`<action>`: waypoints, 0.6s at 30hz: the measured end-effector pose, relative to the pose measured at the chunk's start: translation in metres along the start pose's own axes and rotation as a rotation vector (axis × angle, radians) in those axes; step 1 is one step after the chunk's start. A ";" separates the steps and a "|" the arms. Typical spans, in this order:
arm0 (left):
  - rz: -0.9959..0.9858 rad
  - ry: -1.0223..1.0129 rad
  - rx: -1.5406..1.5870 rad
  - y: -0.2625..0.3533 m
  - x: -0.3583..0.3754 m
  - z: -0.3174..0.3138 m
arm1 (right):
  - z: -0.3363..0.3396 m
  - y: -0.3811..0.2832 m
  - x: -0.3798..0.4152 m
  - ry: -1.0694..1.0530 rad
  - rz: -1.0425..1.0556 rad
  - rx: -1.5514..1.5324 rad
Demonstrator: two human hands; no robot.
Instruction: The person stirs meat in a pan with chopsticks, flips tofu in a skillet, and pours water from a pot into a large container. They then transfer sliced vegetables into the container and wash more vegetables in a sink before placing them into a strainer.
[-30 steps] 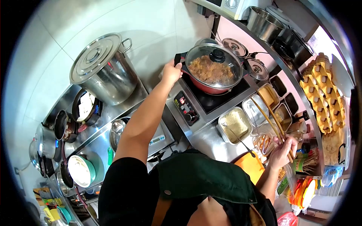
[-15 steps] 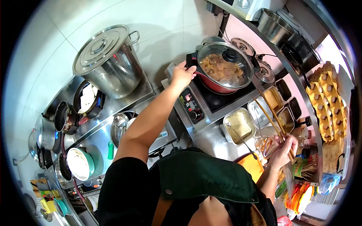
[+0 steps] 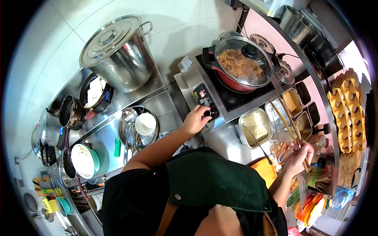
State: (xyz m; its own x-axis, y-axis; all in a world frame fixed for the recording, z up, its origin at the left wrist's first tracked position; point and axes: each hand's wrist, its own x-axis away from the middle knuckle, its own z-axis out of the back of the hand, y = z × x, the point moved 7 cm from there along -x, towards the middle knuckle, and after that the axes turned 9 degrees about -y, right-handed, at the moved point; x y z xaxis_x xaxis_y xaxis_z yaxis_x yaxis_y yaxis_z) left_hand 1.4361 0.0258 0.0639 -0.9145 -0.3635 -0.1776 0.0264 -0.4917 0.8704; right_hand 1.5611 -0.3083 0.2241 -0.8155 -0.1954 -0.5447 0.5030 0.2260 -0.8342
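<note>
My left hand [image 3: 197,119] is closed around the black control knob [image 3: 212,112] of the induction cooker [image 3: 202,94], beside its lit display. On the cooker's black top sits a red pot [image 3: 232,81] under a glass lid [image 3: 260,67], with brown food [image 3: 238,65] showing through. My right hand [image 3: 298,159] grips a pair of long wooden chopsticks [image 3: 289,126], their tips pointing up toward the pot. Just left of the chopsticks, a steel container [image 3: 255,128] of pale yellowish grains has a long-handled spoon [image 3: 258,143] resting in it.
A large lidded stockpot [image 3: 122,59] stands at the upper left. Below it are a pan with white blocks [image 3: 94,92], a basin [image 3: 136,137] with ladles and a white bowl, and a teal bowl [image 3: 84,165]. Yellow egg trays [image 3: 346,114] are stacked on the right shelf.
My left hand has left the pot's handle and moved down to the cooker's knob. The right hand still holds the chopsticks. The view has shifted slightly.
</note>
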 end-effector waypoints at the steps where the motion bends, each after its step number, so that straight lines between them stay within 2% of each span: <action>1: 0.008 0.001 -0.060 0.000 -0.002 0.001 | -0.008 -0.001 -0.002 -0.021 0.032 -0.053; 4: 0.054 0.010 -0.091 -0.006 -0.004 0.000 | -0.023 -0.008 -0.003 -0.041 0.038 -0.044; 10: 0.185 0.037 -0.069 -0.008 -0.003 0.000 | -0.014 -0.002 0.005 -0.024 0.013 -0.062; 18: 0.207 0.034 -0.077 -0.019 0.000 -0.005 | -0.015 -0.004 0.008 -0.038 0.029 -0.081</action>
State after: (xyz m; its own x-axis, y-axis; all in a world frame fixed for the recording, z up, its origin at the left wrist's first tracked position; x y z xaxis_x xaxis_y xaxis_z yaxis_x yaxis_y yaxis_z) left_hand 1.4379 0.0310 0.0451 -0.8724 -0.4885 -0.0148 0.2443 -0.4621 0.8525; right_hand 1.5482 -0.2964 0.2246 -0.7888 -0.2238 -0.5724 0.4999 0.3082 -0.8094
